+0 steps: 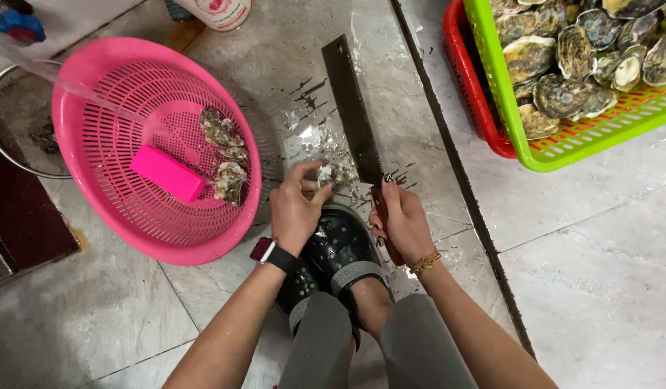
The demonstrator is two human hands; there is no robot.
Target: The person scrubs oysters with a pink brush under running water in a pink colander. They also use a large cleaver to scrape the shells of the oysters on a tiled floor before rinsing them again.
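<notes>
Oyster [326, 175] position: on the wet tiled floor [585, 281], just ahead of my black clog [338, 248], among scattered shell fragments.

Left hand [295, 209]: fingertips pinch the oyster from above and press it against the floor. The grip is narrow, closed around the shell. A watch with a dark band sits on this wrist.

Right hand [401, 220]: closed fully around the handle of a cleaver [353, 112]. The long dark blade points away from me, flat side visible, with its near end just beside the oyster. Whether the edge touches the shell cannot be confirmed from this angle. A gold bracelet sits on this wrist.

Surroundings:
- Pink colander [95, 144], to my left, touching the floor. It holds a pink rectangular block [167, 173] and a few oysters near its right wall.
- Green basket [563, 148], upper right, well apart from my hands, nested in a red basket [470, 94] and filled with unopened oysters.
- Metal bowl rim [2, 122], partly behind the colander.
</notes>
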